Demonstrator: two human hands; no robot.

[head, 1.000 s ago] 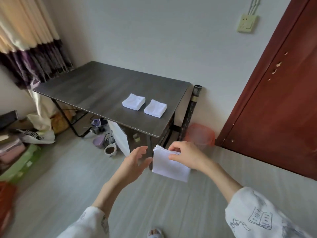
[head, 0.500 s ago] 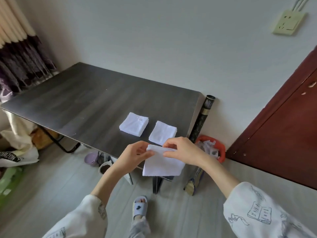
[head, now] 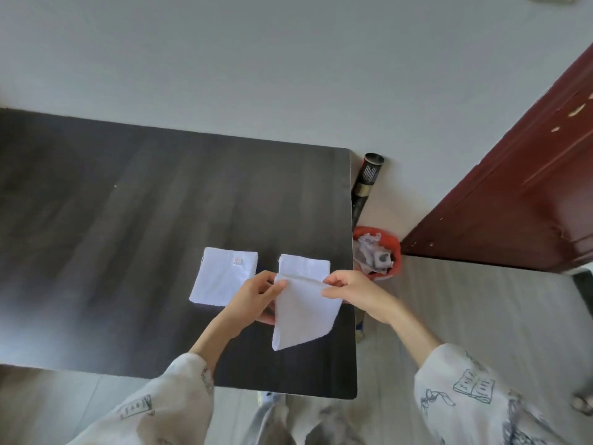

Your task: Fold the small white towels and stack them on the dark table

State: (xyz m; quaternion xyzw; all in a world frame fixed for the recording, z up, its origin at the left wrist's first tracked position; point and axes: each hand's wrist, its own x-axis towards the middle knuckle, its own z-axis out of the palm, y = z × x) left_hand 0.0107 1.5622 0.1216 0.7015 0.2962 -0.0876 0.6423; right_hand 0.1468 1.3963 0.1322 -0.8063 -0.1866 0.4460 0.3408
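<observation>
White towel [head: 301, 311] pinched between left hand [head: 253, 297], right hand [head: 349, 292]

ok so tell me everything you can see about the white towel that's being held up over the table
The held towel is small, white and looks like soft terry cloth. It seems folded, with layered edges along its top. The left hand pinches its top left corner and the right hand its top right. It hangs slanted, its lowest corner toward the person, above the dark table near its right edge, partly hiding the right folded towel.
</observation>
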